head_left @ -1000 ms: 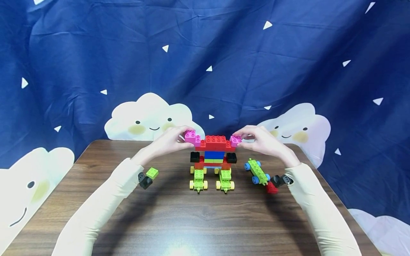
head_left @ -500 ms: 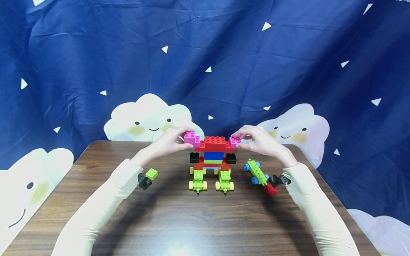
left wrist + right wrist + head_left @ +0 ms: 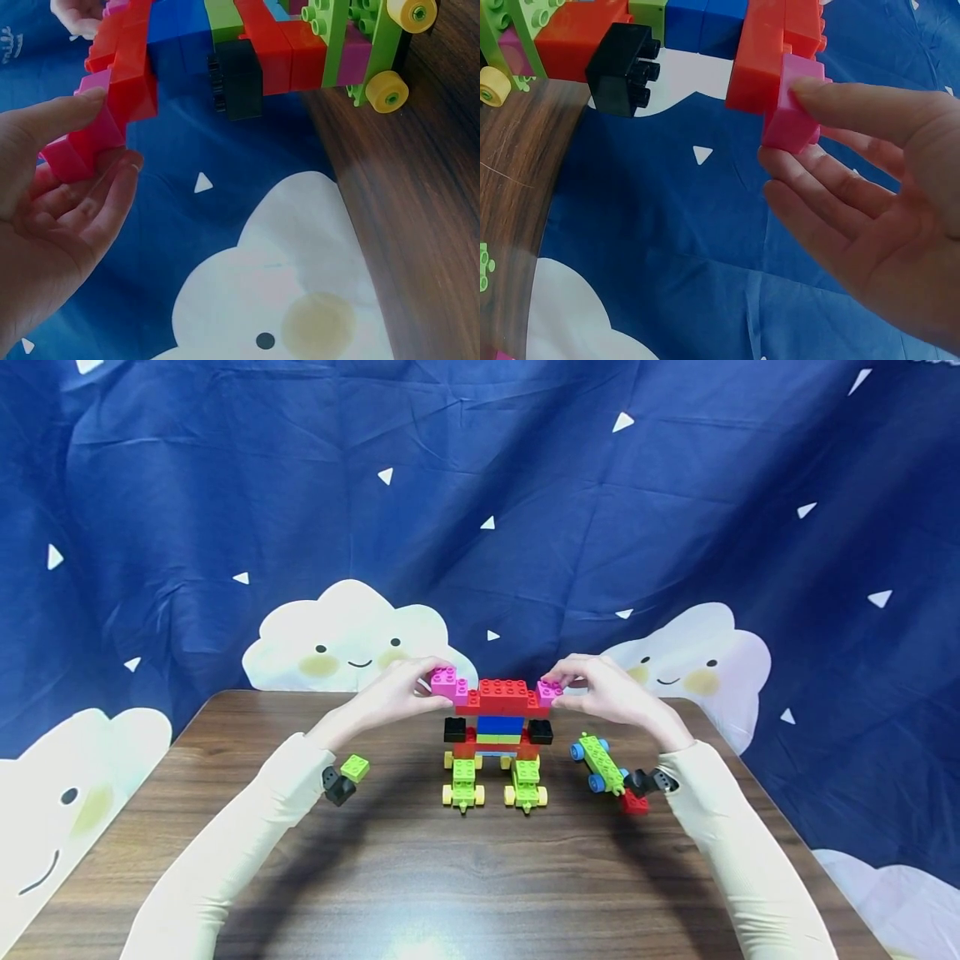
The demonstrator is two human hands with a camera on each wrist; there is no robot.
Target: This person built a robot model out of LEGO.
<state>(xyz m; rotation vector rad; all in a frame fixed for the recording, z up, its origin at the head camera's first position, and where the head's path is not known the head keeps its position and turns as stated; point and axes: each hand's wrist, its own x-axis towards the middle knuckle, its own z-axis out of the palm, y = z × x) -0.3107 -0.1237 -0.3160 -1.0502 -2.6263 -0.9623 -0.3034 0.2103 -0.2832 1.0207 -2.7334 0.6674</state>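
A figure built of toy bricks stands on the table, with a red top (image 3: 503,695), a blue middle (image 3: 500,725) and black bricks (image 3: 455,729) jutting from both sides. Its feet are two green wheeled bases (image 3: 464,783) with yellow wheels. At the figure's upper left, my left hand (image 3: 397,687) pinches a stepped pair of pink bricks (image 3: 99,129) that touches the red end. On the other side a single pink brick (image 3: 795,105) sits against the red end, pinched between thumb and fingers of my right hand (image 3: 609,689).
Right of the figure lies a green car base (image 3: 600,762) with blue wheels, beside a red brick (image 3: 635,802) partly covered by the right wrist camera. A loose green brick (image 3: 356,767) lies near my left wrist. Behind the wooden table (image 3: 480,877) hangs a blue cloth (image 3: 450,485).
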